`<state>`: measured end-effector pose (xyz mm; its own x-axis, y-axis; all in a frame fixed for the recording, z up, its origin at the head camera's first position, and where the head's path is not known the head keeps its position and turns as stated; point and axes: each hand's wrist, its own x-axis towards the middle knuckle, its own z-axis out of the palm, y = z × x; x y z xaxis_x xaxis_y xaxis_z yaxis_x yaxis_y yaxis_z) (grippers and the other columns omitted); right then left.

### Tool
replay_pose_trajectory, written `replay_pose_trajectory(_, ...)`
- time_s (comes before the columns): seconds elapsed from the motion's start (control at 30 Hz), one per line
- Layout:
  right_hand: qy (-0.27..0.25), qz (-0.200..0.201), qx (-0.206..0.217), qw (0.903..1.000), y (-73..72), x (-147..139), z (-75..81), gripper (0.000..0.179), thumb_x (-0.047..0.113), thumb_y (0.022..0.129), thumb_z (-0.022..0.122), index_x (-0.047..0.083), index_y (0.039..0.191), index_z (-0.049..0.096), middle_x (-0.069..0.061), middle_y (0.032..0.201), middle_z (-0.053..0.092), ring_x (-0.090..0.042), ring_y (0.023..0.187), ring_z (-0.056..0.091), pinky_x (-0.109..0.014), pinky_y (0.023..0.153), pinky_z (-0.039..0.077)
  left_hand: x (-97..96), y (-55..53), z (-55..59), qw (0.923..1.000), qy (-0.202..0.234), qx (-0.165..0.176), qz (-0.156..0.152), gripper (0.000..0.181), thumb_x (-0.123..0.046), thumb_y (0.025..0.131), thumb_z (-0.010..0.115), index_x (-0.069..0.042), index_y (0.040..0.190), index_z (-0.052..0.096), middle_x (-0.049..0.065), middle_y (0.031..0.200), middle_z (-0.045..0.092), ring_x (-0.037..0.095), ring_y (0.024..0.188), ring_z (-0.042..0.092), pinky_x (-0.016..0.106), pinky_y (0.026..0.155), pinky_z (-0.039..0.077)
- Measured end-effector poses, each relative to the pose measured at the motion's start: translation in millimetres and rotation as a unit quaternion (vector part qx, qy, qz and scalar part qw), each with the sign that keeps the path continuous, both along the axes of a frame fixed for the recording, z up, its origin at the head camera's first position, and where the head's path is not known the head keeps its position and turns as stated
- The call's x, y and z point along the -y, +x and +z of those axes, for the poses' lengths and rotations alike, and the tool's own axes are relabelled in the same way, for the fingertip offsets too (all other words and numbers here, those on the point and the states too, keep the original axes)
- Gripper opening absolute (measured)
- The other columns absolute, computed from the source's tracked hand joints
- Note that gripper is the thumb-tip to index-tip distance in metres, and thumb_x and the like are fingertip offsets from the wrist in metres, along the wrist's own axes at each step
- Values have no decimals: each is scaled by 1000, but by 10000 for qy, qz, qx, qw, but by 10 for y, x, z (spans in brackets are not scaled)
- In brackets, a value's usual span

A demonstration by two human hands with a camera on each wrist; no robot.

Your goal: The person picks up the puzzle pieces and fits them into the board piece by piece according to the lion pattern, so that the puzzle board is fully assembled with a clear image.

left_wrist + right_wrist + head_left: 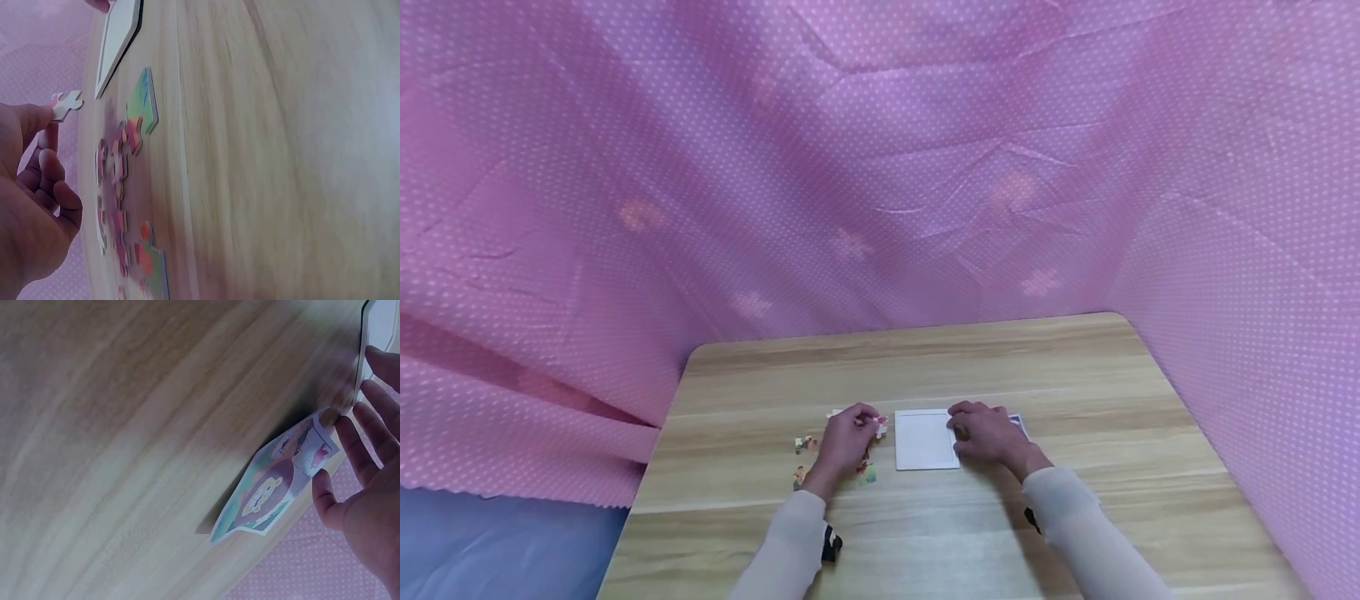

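Note:
My left hand (846, 439) pinches a small jigsaw puzzle piece (67, 105) between thumb and forefinger, raised above the table. Its other fingers curl loosely toward the palm. Below it lie several loose puzzle pieces (120, 165), including a green one (142, 100). A square white puzzle tray (925, 442) with a raised border lies flat to the right of them. At the tray's right edge, my right hand (988, 433) rests its fingertips, fingers spread and fairly straight. Beneath and beside that hand is a printed picture card (265, 487) with a cartoon lion, partly hidden in the head view.
All of this lies on a wood-grain table (1135, 417) with rounded far corners. Pink dotted cloth (880, 167) hangs behind the table and along both sides. More puzzle pieces (805, 444) lie left of my left wrist.

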<state>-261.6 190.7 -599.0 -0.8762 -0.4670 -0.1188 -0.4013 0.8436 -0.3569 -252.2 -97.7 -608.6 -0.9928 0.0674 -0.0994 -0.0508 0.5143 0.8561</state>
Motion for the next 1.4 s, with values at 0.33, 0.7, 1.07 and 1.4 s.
replay_pose_trajectory(0.33,-33,9,26,10000,38,-25,0,37,32,83,73,22,118,68,3,138,53,-24,128,49,-53,94,38,-165,22,-57,9982,-523,-286,86,8,-23,89,66,-25,96,67,-7,86,64,10,78,58,28,71,48)
replay_pose_trajectory(0.7,-31,-29,-4,10000,62,-22,8,36,32,82,73,22,116,69,3,137,54,-24,126,51,-51,90,39,-264,15,-108,9989,-320,-329,-72,8,-22,89,65,-27,95,67,-6,87,65,9,78,59,27,71,48)
replay_pose_trajectory(1.07,49,-21,-38,10000,65,-14,8,37,33,81,74,22,116,69,3,138,55,-23,125,52,-50,90,39,-362,14,-103,9992,-304,-181,-167,10,-21,89,66,-25,98,68,-7,92,66,10,83,59,30,74,49)
replay_pose_trajectory(1.4,56,27,-103,9999,73,-27,9,38,32,80,75,22,116,69,3,137,55,-24,124,52,-51,90,39,-433,-11,-145,9983,-509,-242,-158,12,-18,88,66,-23,99,68,-7,90,65,10,82,58,29,74,49)
